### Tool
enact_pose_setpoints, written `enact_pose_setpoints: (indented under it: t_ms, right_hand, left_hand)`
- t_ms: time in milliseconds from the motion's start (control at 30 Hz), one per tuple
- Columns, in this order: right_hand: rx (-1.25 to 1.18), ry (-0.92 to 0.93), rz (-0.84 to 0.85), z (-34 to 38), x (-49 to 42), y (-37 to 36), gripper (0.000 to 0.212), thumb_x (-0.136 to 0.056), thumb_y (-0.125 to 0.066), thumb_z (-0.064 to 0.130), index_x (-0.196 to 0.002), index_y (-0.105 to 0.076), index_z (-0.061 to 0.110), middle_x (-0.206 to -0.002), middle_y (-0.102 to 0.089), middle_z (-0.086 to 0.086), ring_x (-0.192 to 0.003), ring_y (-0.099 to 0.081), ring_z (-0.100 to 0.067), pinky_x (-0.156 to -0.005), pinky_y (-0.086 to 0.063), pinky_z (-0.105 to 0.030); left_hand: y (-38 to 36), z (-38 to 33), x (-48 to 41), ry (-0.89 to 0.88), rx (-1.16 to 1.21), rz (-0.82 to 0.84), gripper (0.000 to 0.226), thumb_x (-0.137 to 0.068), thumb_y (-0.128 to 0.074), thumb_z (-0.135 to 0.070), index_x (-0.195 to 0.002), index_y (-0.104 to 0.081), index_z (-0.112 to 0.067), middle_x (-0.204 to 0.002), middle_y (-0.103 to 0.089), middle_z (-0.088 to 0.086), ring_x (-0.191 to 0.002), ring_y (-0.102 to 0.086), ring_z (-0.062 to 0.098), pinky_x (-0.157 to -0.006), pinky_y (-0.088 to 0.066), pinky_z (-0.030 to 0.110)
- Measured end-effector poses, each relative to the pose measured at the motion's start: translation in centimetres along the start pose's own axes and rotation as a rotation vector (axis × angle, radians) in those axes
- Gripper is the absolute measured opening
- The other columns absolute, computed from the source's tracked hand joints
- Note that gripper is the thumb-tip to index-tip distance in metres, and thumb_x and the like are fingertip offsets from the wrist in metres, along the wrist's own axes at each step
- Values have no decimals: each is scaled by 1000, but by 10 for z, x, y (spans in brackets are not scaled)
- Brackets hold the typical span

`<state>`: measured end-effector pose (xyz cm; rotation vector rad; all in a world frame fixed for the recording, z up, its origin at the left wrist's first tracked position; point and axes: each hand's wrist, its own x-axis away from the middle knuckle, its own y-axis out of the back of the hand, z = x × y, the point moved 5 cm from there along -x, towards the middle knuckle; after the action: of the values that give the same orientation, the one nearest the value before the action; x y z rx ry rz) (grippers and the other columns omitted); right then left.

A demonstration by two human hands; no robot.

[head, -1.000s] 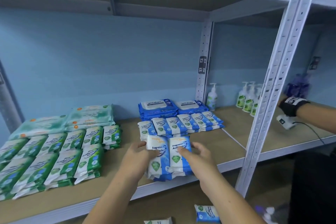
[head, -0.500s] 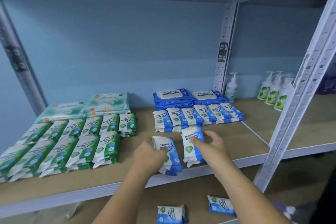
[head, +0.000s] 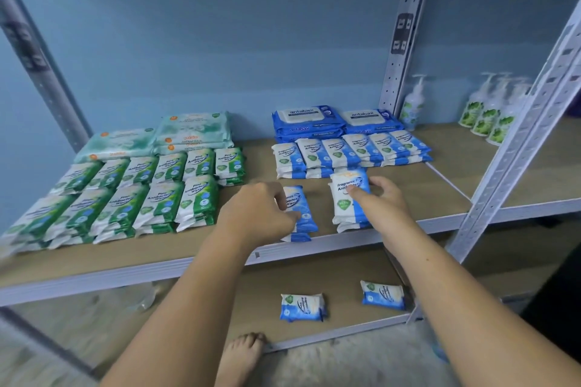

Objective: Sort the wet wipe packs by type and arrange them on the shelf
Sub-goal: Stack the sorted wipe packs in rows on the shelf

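Left hand (head: 257,214) pinches the left stack (head: 303,214) of blue packs. Right hand (head: 382,204) grasps the right stack (head: 345,198), thumb on its face. Both stacks sit on the shelf (head: 408,185) in front of the blue row (head: 345,151) (left one right at the front edge). Risk: glossy packs slide on each other, so an uneven release could fan a stack or tip the left one off the edge.

head-worn view, facing down, shelf (head: 220,258) near
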<state>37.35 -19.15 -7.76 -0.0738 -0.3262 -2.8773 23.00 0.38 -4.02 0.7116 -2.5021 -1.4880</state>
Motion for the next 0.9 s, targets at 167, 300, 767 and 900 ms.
enact_pose_setpoints:
  t_ms: [167, 300, 767, 900]
  right_hand:
    - [1, -9, 9, -4, -1, 0, 43, -90, -74, 38, -127, -55, 27, -97, -71, 7, -75, -73, -11, -59, -54, -27]
    - [8, -9, 15, -5, -2, -1, 40, -90, -74, 38, -124, -54, 31, -96, -72, 6, -74, -73, -10, -57, -53, -26]
    - [345, 23, 72, 2, 3, -10, 28, -97, -62, 41, -119, -49, 28, -91, -65, 10, -66, -67, -7, -46, -43, -22]
    - [514, 124, -5, 3, 4, -13, 23, -98, -58, 42, -113, -53, 26, -100, -65, 7, -76, -65, -11, -54, -45, -27]
  left_hand:
    - [-5, 0, 5, -40, -88, 112, 49, -65, -83, -56, -96, -54, -32, -104, -49, -8, -88, -59, 16, -80, -55, 36]
    - [-18, 1, 4, -54, -99, 131, 60, -63, -88, -44, -104, -45, -31, -107, -38, -7, -82, -57, 17, -80, -55, 38]
    - [-41, 2, -14, -57, 81, -103, 47, -76, -84, -30, -113, -55, -30, -116, -46, -8, -88, -58, 19, -78, -53, 35]
    - [-50, 0, -20, -50, 112, -147, 49, -82, -79, -25, -126, -57, -25, -128, -47, -6, -95, -60, 23, -80, -50, 32]
